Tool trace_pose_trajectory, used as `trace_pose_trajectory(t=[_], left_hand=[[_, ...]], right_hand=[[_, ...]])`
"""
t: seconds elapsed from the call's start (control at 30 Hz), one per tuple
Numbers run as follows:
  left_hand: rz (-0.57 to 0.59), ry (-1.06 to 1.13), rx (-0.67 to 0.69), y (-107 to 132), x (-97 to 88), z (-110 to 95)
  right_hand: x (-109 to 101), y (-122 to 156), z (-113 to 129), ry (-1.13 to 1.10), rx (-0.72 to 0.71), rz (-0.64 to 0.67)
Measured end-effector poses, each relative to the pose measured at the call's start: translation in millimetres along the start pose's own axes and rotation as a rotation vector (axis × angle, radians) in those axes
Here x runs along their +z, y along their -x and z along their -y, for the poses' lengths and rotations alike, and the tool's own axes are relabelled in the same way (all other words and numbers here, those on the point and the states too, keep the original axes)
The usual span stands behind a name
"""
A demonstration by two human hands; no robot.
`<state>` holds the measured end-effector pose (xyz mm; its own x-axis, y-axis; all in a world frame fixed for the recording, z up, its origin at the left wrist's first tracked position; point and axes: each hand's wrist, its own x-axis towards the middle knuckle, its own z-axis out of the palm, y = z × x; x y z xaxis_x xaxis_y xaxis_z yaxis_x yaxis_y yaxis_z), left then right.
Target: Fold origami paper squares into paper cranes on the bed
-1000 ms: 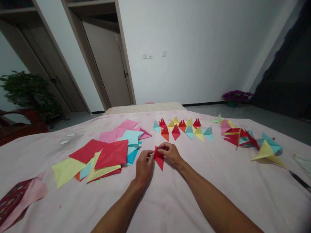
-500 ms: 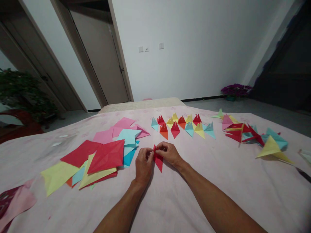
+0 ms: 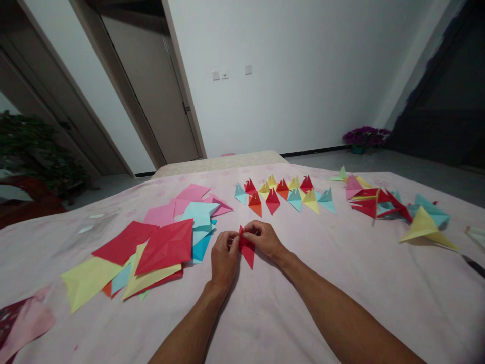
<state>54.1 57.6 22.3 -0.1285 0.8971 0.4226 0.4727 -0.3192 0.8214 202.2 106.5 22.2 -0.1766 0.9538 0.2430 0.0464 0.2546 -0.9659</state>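
A small folded red paper (image 3: 248, 254), with a pointed lower end toward me, is pinched between my two hands just above the pink cloth. My left hand (image 3: 224, 257) grips its left edge near the top, thumb and fingers closed. On the other side my right hand (image 3: 265, 239) pinches the upper right edge. Fingertips cover part of the upper folds. Just beyond my hands stand several small folded paper cranes, among them a red crane (image 3: 272, 202), an orange crane (image 3: 255, 205) and a light blue crane (image 3: 295, 200).
Left of my hands lies a loose pile of coloured paper sheets, a red sheet (image 3: 165, 247) on top. On the right is a heap of folded papers, with a yellow folded piece (image 3: 423, 226) nearest. A pink patterned cloth (image 3: 303, 313) covers the table.
The view has shifted slightly. Both hands keep hold of the folded red paper in nearly the same place, with no clear change in its shape.
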Motion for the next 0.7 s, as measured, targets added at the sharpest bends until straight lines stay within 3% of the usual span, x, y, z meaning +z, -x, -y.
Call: trace_pose_trajectory(t=[0.7], left_hand=[[0.026, -0.065, -0.086, -2.0, 1.3, 3.6]], right_hand=[[0.9, -0.9, -8.4, 0.067, -0.037, -0.021]])
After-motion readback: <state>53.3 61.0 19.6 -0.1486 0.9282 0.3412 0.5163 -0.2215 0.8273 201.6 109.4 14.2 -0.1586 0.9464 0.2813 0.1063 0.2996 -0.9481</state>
